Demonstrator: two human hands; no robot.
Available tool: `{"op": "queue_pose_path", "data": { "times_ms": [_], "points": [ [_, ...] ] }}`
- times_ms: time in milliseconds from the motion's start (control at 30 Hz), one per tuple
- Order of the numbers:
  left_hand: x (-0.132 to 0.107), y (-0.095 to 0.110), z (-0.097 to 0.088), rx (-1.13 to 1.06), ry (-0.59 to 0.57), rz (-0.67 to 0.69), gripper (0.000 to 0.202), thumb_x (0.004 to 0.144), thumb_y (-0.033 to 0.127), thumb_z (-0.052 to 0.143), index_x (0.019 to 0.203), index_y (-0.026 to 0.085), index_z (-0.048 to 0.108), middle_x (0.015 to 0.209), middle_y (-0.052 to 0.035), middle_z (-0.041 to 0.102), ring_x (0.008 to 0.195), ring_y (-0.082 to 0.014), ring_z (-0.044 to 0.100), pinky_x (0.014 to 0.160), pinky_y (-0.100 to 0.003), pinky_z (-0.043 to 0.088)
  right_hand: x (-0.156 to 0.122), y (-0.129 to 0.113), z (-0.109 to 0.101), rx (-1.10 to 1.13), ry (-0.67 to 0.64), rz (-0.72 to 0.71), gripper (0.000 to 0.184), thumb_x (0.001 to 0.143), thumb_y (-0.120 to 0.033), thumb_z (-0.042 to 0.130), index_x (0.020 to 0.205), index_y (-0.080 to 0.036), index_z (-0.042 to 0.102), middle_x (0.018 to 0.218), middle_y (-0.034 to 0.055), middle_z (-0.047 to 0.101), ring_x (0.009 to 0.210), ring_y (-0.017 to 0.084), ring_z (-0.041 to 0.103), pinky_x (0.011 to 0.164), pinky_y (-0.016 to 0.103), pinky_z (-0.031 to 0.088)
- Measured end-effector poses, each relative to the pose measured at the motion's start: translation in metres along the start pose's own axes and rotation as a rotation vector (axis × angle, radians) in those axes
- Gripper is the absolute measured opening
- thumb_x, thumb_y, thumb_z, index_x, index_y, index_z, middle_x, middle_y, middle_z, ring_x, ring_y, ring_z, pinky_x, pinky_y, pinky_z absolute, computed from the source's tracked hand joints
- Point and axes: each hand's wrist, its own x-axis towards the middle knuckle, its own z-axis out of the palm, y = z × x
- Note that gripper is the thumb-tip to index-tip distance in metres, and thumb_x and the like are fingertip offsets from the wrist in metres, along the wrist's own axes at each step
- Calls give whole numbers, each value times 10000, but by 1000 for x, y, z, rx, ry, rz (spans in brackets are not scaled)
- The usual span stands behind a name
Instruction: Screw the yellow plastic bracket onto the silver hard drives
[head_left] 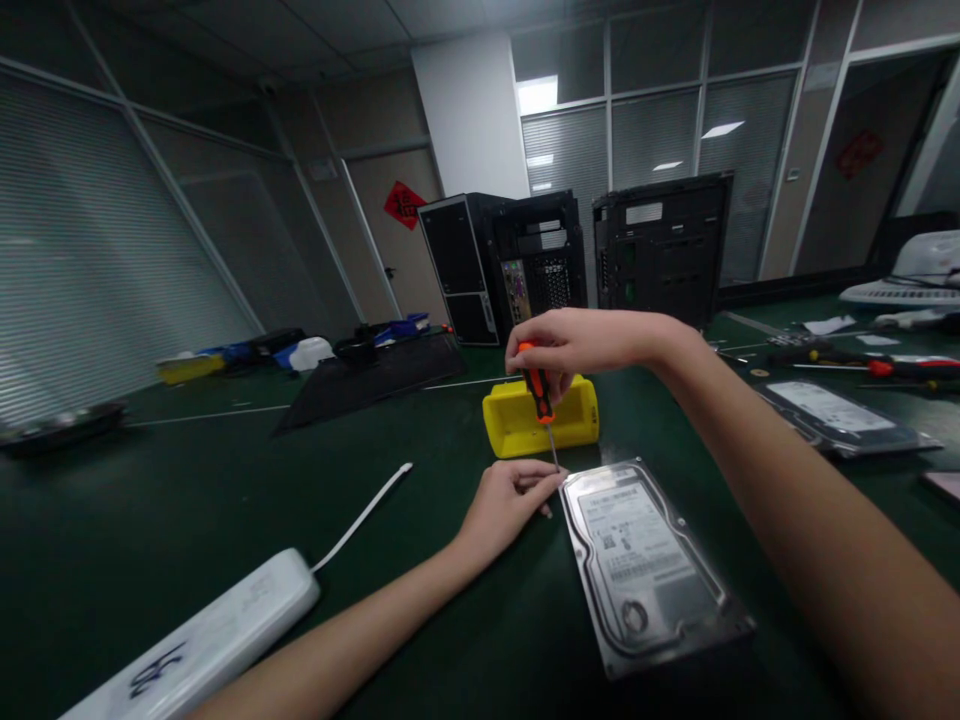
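Note:
A silver hard drive (649,560) lies flat on the dark green table (150,500) in front of me. My right hand (577,342) is closed round the orange and black handle of a screwdriver (538,392), held upright with its tip at the drive's far left corner. My left hand (510,498) rests on the table beside that corner, fingers pinched together against the screwdriver's tip and the drive's edge. What the fingers pinch, if anything, is too small to see.
A yellow tray (517,425) stands just behind the drive. A white power strip (217,635) with its cable lies at the near left. Two black computer cases (525,262) stand at the back. Another hard drive (840,412) and tools (885,366) lie at the right.

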Motion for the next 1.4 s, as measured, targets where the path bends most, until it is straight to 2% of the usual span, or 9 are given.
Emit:
{"op": "queue_pose_path", "data": {
  "times_ms": [100,333,600,833,1000,1167,1400],
  "points": [
    [-1,1,0,28,10,17,343,802,404,514,916,123,676,756,-58,667,539,-120,556,520,-205,427,-1,0,-1,15,-17,22,208,881,-259,408,974,-116,526,848,87,651,646,117,647,535,184,524],
    [-6,9,0,78,39,34,333,809,406,499,892,140,682,792,-52,673,532,-124,559,515,-206,427,-2,-1,-1,9,-10,35,200,878,-250,410,978,-119,524,880,90,647,654,118,646,543,186,527],
    [-6,7,0,80,44,48,338,814,404,495,892,129,675,777,-54,668,529,-123,551,517,-208,425,0,1,0,-12,-6,-1,206,876,-263,408,981,-125,519,890,90,640,668,118,643,540,181,521],
    [-6,7,1,129,62,64,338,819,409,482,880,141,679,790,-48,677,533,-125,551,513,-207,418,0,1,2,-11,3,22,179,881,-269,396,943,-137,499,854,81,643,636,114,638,511,171,508],
    [-3,5,2,91,70,34,345,799,414,508,886,130,685,780,-58,681,555,-136,570,514,-211,428,2,3,4,-59,51,42,231,889,-293,368,1046,-155,467,871,88,638,631,124,632,463,174,494],
    [-2,6,0,3,69,5,371,782,411,535,966,117,667,862,-86,685,673,-163,599,579,-229,450,1,4,2,-23,21,34,213,881,-277,377,1005,-145,489,912,97,623,640,122,633,478,173,498],
    [-2,6,-2,-32,39,11,354,792,406,527,925,115,677,801,-74,675,610,-134,558,544,-212,419,0,5,1,-22,4,10,195,843,-180,424,1026,-144,483,956,98,611,674,120,639,503,171,506]
  ]
}}
